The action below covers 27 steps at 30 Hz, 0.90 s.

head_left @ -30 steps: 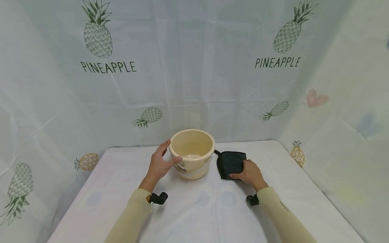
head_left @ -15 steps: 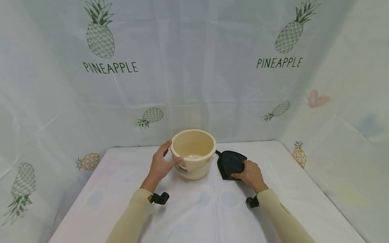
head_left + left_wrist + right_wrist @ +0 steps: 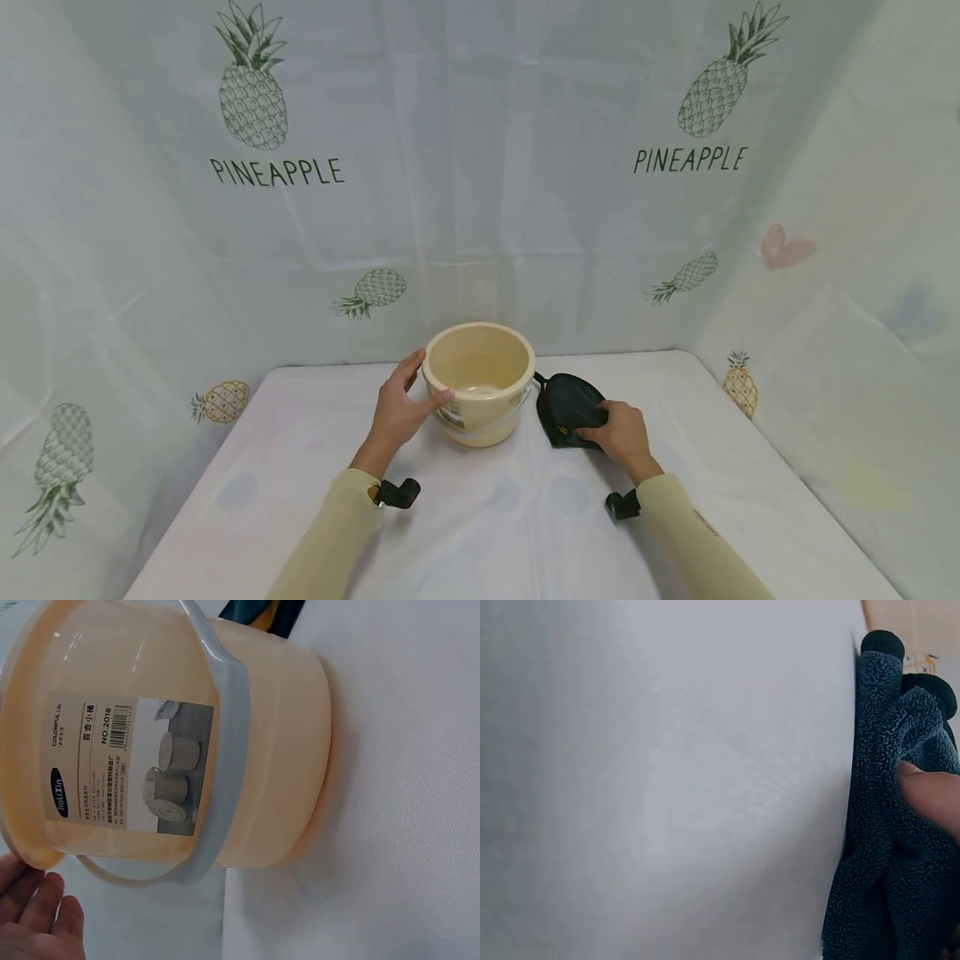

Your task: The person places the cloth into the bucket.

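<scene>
A cream plastic bucket (image 3: 480,375) with a pale handle (image 3: 229,750) and a printed label (image 3: 127,761) stands upright on the white-covered table. My left hand (image 3: 397,408) rests spread against its left side, the thumb at the front near the rim and the fingers along the side. Just right of the bucket lies a folded dark green towel (image 3: 572,404) with a hanging loop at its back corner. My right hand (image 3: 622,432) pinches the towel's right edge, which bulges upward. In the right wrist view the towel's plush surface (image 3: 885,825) shows beside my thumb (image 3: 934,796).
The white tablecloth (image 3: 480,525) spreads in front of both hands. Behind the table and at its sides hangs a pale curtain (image 3: 480,167) with pineapple prints. A black wrist camera (image 3: 399,493) sits on the left wrist and another camera (image 3: 622,504) on the right.
The towel's top has gone from flat to bunched and rounded as my right hand drew its edge up slightly. My left hand and the bucket keep their places; the view shifts slightly.
</scene>
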Motion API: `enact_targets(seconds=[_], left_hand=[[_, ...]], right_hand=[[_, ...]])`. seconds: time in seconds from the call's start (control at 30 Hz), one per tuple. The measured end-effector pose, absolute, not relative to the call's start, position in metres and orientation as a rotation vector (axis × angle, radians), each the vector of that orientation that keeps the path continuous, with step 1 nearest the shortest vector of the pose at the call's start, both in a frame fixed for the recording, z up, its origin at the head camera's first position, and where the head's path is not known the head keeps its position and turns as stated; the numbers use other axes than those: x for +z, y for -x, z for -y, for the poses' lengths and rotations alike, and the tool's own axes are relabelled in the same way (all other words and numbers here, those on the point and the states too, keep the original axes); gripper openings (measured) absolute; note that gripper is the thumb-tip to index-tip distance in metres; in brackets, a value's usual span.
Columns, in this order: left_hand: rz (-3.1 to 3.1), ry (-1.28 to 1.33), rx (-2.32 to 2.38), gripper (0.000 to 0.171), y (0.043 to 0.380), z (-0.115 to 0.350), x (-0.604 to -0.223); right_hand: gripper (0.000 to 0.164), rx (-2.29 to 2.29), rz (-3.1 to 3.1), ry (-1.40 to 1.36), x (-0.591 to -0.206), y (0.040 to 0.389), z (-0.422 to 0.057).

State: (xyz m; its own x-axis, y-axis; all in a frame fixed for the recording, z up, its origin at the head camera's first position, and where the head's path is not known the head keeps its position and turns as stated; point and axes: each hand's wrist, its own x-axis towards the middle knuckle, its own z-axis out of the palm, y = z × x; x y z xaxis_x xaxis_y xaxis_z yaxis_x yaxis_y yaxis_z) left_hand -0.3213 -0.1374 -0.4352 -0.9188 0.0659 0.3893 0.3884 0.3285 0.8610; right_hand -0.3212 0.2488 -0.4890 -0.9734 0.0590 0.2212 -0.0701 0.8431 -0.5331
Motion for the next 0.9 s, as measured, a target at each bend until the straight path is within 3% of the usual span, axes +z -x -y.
enact_targets(seconds=[0.37,0.9], left_hand=[[2.310,0.407,-1.628,0.092,0.319,0.138,-0.435],[2.316,0.392,-1.637,0.091,0.319,0.137,-0.435]], right_hand=[[0.068,0.937,2.737,0.066,-0.490,0.320,-0.255],[0.059,1.007,2.638,0.104,-0.455,0.319,-0.261]])
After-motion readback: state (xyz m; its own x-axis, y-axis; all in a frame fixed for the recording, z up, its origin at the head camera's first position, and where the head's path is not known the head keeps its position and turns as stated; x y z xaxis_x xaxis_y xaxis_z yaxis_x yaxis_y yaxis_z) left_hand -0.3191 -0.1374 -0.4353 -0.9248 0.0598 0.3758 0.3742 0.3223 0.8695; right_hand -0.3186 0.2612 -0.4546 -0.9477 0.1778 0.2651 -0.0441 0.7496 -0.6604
